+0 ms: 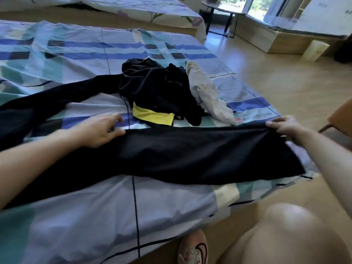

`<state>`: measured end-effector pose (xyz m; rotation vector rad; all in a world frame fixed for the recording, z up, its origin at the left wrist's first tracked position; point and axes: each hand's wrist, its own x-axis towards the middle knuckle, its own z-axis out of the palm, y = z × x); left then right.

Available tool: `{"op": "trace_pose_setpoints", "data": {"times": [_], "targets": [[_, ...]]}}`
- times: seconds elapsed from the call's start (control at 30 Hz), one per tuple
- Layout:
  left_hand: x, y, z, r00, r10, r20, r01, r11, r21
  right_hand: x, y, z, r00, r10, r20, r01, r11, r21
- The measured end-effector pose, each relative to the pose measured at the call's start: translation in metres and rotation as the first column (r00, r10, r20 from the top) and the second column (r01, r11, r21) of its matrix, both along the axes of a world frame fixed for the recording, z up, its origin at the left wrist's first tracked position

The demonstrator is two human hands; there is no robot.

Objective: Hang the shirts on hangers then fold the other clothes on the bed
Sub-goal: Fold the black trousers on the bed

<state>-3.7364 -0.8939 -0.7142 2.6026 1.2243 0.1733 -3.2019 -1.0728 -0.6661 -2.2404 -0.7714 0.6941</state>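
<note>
1. Black matte cloth fills the left margin. A long dark strip [57,96] runs from the left edge across the bed [76,216] up to the heap of dark clothes [158,84]. Whether it belongs to the garment in front cannot be told.
2. The bed carries a plaid sheet of lilac, blue, teal and cream blocks, crossed by thin dark lines.
3. The left hand [101,130] lies on the upper edge of the black garment [190,153], its fingers loosely bent and slightly apart, gripping nothing.
4. The black garment is long and plain, with no visible print. It lies flat across the near part of the bed, roughly parallel to the near edge. It reaches from beneath the left forearm to the right-hand corner, with soft creases gathering towards its right end.
5. Behind it, mid-bed, the heap of dark clothes sits crumpled. A yellow-panelled piece [152,116] shows at the heap's front, just beside the black garment's upper edge.
6. A pale grey garment [205,92] leans on the heap's right side and trails towards the bed's corner.
7. The right hand [282,126] pinches the black garment's right end, its fingers curled over the bunched cloth at the bed's edge.
8. Right of the bed lies a wooden floor [266,92]. A shoe [192,248] and a bare knee [285,235] appear along the bottom.
</note>
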Motion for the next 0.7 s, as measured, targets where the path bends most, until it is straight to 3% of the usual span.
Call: {"op": "trace_pose_setpoints", "data": {"times": [0.07,0.13,0.23,0.3,0.4,0.47,0.53,0.6,0.67,0.7], "targets": [[-0.003,-0.002,-0.019,1.000,0.022,0.004,-0.023,0.992,0.126,-0.001,-0.004,-0.025,0.999,0.033,-0.025,-0.035,0.998,-0.055],[-0.007,-0.006,-0.021,0.994,0.085,0.076,-0.094,0.988,0.123,-0.006,-0.010,-0.026,0.998,0.052,-0.034,-0.053,0.998,-0.039],[-0.018,0.000,-0.005,0.975,0.222,-0.031,-0.224,0.963,-0.148,-0.005,-0.019,-0.017,0.979,0.189,-0.080,-0.198,0.973,-0.116],[-0.028,0.006,0.004,0.984,0.163,-0.074,-0.177,0.941,-0.289,-0.001,-0.022,-0.013,0.959,0.268,-0.090,-0.278,0.954,-0.115],[-0.030,0.012,0.009,0.989,0.122,0.085,-0.076,0.905,-0.420,0.011,-0.013,-0.011,0.974,0.228,-0.016,-0.227,0.973,0.044],[-0.024,0.017,0.007,0.983,0.138,0.124,-0.094,0.946,-0.310,0.017,-0.002,-0.012,0.989,0.129,0.066,-0.137,0.982,0.128],[-0.020,0.023,-0.002,0.980,0.194,0.052,-0.189,0.978,-0.092,0.016,0.006,-0.021,0.980,0.051,0.190,-0.076,0.989,0.125],[-0.013,0.014,-0.008,0.964,0.265,0.005,-0.262,0.949,0.173,0.011,0.012,-0.033,0.963,-0.003,0.269,-0.021,0.996,0.088],[-0.001,-0.011,-0.007,0.990,0.122,0.065,-0.138,0.921,0.365,0.001,0.011,-0.037,0.969,0.003,0.247,-0.008,1.000,0.020],[0.008,-0.031,-0.004,0.995,-0.024,0.101,-0.016,0.928,0.373,-0.002,0.008,-0.037,0.976,0.015,0.218,-0.012,1.000,-0.018]]}}
